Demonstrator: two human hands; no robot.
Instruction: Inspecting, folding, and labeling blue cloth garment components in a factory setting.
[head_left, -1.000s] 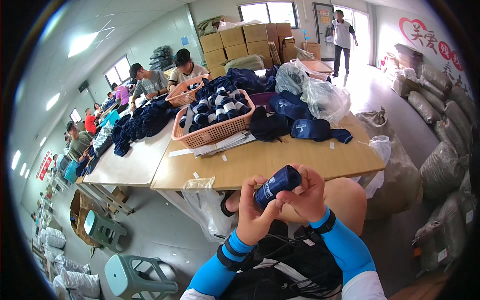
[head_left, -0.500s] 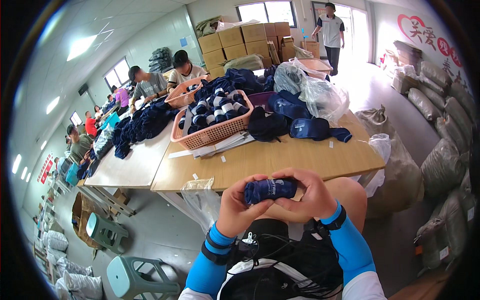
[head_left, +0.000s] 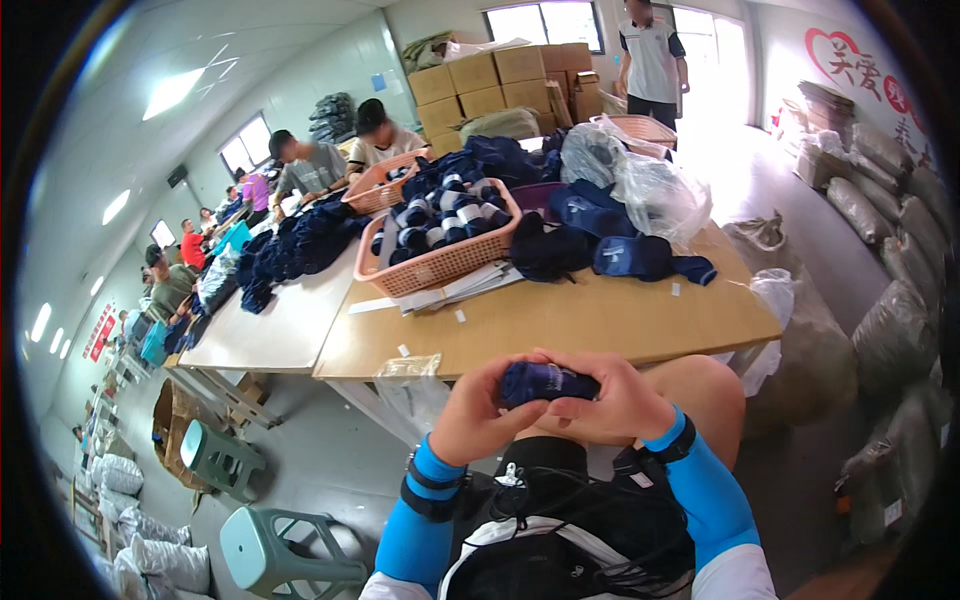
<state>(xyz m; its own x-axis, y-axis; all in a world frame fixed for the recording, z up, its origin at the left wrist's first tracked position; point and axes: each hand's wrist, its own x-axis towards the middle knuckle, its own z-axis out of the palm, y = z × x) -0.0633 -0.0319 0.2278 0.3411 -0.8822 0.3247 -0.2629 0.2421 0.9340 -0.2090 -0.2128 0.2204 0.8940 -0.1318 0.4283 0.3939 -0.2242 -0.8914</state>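
Observation:
Over my lap I hold a rolled navy cloth bundle (head_left: 548, 385) with light printing on it. My left hand (head_left: 478, 412) wraps its left end, thumb along the lower side. My right hand (head_left: 628, 402) grips the other end, its fingers curved over the top. Beyond my hands, on the table (head_left: 560, 325), stands a peach plastic basket (head_left: 440, 268) filled with navy rolls, several in white paper bands. Navy caps (head_left: 632, 257) lie to the right of the basket. White paper strips (head_left: 455, 288) lie along its near side.
A pile of navy cloth (head_left: 310, 240) covers part of the left table, where people (head_left: 310, 170) sit working. Green stools (head_left: 270, 545) stand on the left floor. Stuffed sacks (head_left: 910, 320) line the right side. Someone stands (head_left: 652, 65) near the far doorway.
My hands have closed further around the navy roll, covering more of its ends. The person at the back has come nearer the table. The view has shifted slightly.

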